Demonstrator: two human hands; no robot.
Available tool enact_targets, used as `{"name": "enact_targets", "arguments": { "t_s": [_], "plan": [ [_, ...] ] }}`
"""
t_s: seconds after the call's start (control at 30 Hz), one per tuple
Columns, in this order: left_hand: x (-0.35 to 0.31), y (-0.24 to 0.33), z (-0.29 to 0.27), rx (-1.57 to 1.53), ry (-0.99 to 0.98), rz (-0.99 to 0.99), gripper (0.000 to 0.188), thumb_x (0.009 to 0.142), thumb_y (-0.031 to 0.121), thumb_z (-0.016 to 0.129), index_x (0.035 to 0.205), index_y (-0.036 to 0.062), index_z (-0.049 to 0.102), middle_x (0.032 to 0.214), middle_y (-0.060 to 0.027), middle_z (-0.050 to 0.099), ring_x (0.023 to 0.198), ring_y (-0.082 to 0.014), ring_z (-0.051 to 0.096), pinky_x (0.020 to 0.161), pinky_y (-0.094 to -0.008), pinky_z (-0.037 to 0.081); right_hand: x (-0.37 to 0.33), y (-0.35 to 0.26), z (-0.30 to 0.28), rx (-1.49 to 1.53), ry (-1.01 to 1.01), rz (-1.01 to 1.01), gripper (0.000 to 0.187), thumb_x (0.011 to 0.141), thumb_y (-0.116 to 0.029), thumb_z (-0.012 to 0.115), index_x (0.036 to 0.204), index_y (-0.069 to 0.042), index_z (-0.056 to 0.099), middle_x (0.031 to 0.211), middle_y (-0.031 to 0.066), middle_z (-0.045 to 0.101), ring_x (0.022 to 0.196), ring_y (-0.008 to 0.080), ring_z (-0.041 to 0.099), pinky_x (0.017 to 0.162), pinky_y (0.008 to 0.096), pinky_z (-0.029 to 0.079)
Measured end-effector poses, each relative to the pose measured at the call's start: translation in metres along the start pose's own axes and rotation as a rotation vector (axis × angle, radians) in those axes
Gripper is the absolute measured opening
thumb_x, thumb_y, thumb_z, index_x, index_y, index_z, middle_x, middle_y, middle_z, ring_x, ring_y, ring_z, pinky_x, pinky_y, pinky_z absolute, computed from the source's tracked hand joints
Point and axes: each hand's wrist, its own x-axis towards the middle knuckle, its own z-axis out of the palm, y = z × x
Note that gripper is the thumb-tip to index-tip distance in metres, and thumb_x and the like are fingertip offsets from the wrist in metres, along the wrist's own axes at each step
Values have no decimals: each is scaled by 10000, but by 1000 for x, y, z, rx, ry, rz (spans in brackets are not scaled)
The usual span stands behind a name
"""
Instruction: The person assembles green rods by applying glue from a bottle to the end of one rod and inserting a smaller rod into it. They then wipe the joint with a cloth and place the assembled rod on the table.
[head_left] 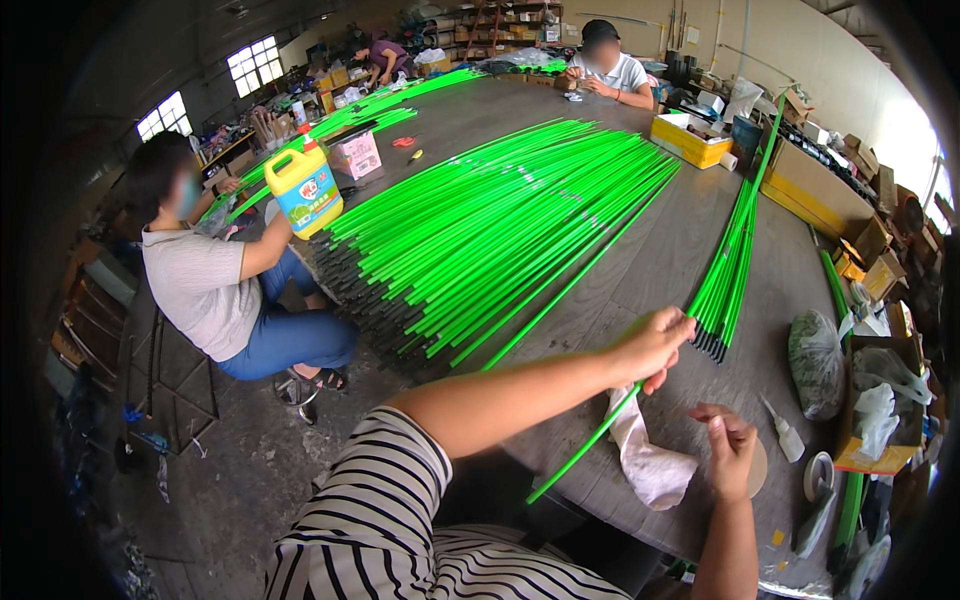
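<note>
My left hand [655, 345] is closed around a thin bright green rod [585, 448], whose lower end slants down over the table's near edge. My right hand [728, 450] is held lower and further right, its thumb and fingers bent together; whatever they may pinch is too small to make out. Between my hands a crumpled whitish cloth [655, 465] lies on the table. Just beyond my left hand rests a narrow bundle of green rods [730, 265] with black ends. A wide fan of similar rods [500, 230] covers the table's middle, black ends facing the near left.
A white nozzle bottle [785, 432], a tape roll [819, 476] and a stuffed plastic bag [815, 362] lie at right. A yellow jug [303, 190] and pink box [357, 155] stand at left, beside a seated person [205, 270]. Another person [610, 75] sits at the far side.
</note>
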Motion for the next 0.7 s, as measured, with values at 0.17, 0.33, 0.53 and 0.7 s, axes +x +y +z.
{"name": "enact_targets", "arguments": {
  "t_s": [0.17,0.33,0.53,0.7],
  "plan": [
    [7,-25,22,-161,-211,-49,254,927,283,346,839,48,384,528,1,365,291,-86,381,251,-231,294,5,7,-12,55,281,208,286,840,-212,558,847,70,606,656,84,605,579,126,548,576,237,443],
    [3,-49,30,-197,-310,-269,341,921,349,348,697,95,387,461,24,327,296,-77,363,268,-221,294,13,22,-23,80,383,376,248,839,-166,540,826,70,614,620,53,566,573,107,502,544,226,392],
    [-14,-43,40,-101,-387,-462,421,918,353,364,602,73,368,452,5,347,323,-82,378,306,-214,311,21,22,-30,367,458,403,333,869,-269,514,919,54,581,619,6,498,542,77,442,508,217,372],
    [-22,-44,43,-48,-488,-446,382,925,281,357,661,24,457,464,-30,414,318,-89,381,307,-210,310,19,21,-39,610,505,385,306,865,-248,518,899,49,585,534,-57,335,487,43,253,458,212,221]
  ]
}}
